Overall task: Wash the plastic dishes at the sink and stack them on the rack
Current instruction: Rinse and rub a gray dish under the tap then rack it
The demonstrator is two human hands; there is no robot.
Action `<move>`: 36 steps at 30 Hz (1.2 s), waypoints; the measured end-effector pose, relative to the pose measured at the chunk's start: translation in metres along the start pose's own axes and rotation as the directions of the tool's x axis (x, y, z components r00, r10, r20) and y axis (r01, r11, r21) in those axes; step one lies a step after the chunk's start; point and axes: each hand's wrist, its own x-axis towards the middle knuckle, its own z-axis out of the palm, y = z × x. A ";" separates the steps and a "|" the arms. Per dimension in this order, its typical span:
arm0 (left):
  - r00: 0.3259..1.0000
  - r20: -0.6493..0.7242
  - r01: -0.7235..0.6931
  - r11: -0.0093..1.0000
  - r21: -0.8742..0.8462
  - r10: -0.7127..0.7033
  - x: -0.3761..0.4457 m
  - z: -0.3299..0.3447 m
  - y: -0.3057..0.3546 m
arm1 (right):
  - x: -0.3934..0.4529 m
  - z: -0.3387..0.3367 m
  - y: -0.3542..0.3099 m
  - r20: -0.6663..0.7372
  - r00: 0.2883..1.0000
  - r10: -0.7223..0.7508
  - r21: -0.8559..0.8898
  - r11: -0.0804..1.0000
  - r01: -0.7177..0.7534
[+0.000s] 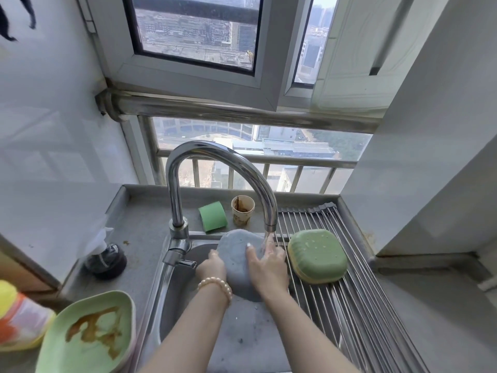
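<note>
Bowl (317, 255) on rack (357, 313), right of sink (172, 305)

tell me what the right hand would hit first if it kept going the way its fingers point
Probably the water stream under the faucet spout: the right hand lies on the grey dish, fingers aimed up and away. Depth is unclear.
</note>
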 end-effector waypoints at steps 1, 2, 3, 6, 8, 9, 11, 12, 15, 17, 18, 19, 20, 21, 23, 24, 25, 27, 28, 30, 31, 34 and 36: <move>1.000 -0.002 0.003 1.000 -0.006 -0.003 0.017 0.003 -0.011 | 0.007 -0.004 0.000 0.055 0.994 0.095 0.103 0.990 -0.100; 1.000 -0.013 -0.008 1.000 -0.010 0.007 0.032 0.005 -0.019 | 0.011 -0.007 0.001 0.070 0.988 0.140 0.168 0.974 -0.150; 1.000 -0.018 -0.018 1.000 -0.017 0.018 0.031 0.004 -0.019 | 0.016 -0.009 0.002 0.058 0.985 0.160 0.209 0.963 -0.169; 0.991 0.033 -0.130 0.982 0.133 0.127 -0.014 -0.003 0.002 | 0.025 -0.014 0.006 0.062 0.977 0.204 0.234 0.948 -0.213; 0.941 0.083 -0.331 0.840 0.429 0.328 -0.032 -0.003 0.005 | 0.028 -0.020 0.006 0.071 0.982 0.174 0.088 0.980 -0.180; 0.896 0.140 -0.422 0.709 0.565 0.422 -0.042 -0.004 0.004 | 0.030 -0.025 0.005 0.075 0.986 0.148 -0.007 0.989 -0.147; 0.804 0.313 -0.543 0.409 0.733 0.505 -0.055 -0.003 0.002 | 0.034 -0.032 0.004 0.038 0.995 0.092 -0.132 0.988 -0.087; 0.782 0.379 -0.572 0.328 0.752 0.495 -0.056 -0.001 0.001 | 0.034 -0.036 0.003 0.015 0.997 0.071 -0.168 0.984 -0.068; 0.769 0.450 -0.610 0.313 0.728 0.454 -0.051 0.003 0.011 | 0.039 -0.044 0.003 0.041 0.998 0.055 -0.210 0.977 -0.045; 0.795 0.387 -0.595 0.471 0.651 0.468 -0.041 0.006 0.017 | 0.042 -0.044 0.003 0.060 0.994 0.088 -0.129 0.988 -0.079; 0.834 0.321 -0.548 0.604 0.578 0.449 -0.035 0.007 0.020 | 0.041 -0.043 0.003 0.058 0.993 0.102 -0.059 0.993 -0.099; 0.873 0.261 -0.488 0.725 0.487 0.412 -0.031 0.008 0.021 | 0.039 -0.043 0.004 0.044 0.995 0.090 0.018 0.996 -0.091; 0.899 0.217 -0.438 0.799 0.412 0.381 -0.027 0.008 0.021 | 0.034 -0.040 0.004 0.007 0.998 0.070 0.082 0.994 -0.070; 0.917 0.182 -0.398 0.846 0.356 0.355 -0.027 0.009 0.022 | 0.028 -0.038 0.001 -0.043 0.997 0.060 0.121 0.991 -0.055; 0.955 0.100 -0.295 0.914 0.278 0.278 -0.024 0.009 0.022 | 0.009 -0.027 -0.006 -0.124 0.992 -0.016 0.000 1.000 0.016; 0.971 0.055 -0.240 0.938 0.251 0.233 -0.022 0.009 0.021 | 0.000 -0.020 -0.007 -0.165 0.984 -0.074 -0.104 0.993 0.057; 0.979 0.021 -0.200 0.955 0.219 0.201 -0.021 0.007 0.021 | -0.009 -0.014 -0.007 -0.200 0.972 -0.123 -0.163 0.982 0.091; 0.995 -0.012 -0.093 0.988 0.122 0.095 -0.018 0.005 0.015 | -0.016 -0.007 -0.001 -0.272 0.946 -0.174 -0.139 0.980 0.141; 1.000 -0.011 -0.027 0.998 0.060 0.027 -0.019 0.005 0.013 | -0.013 -0.006 0.001 -0.308 0.939 -0.151 -0.069 0.988 0.136; 0.999 -0.015 0.050 0.997 -0.053 -0.051 -0.022 0.005 0.006 | 0.001 -0.005 0.005 -0.367 0.929 0.050 0.251 0.967 0.047; 0.997 0.001 0.075 0.989 -0.126 -0.075 -0.025 0.005 0.001 | 0.011 -0.007 0.005 -0.317 0.922 0.221 0.488 0.872 -0.041; 0.986 0.043 0.165 0.936 -0.311 -0.160 -0.026 0.007 -0.005 | 0.030 -0.011 0.001 -0.086 0.840 0.535 0.886 0.426 -0.181; 0.987 -0.001 0.153 0.934 -0.323 -0.162 -0.025 0.007 -0.001 | 0.020 -0.007 -0.006 -0.102 0.848 0.521 0.881 0.443 -0.167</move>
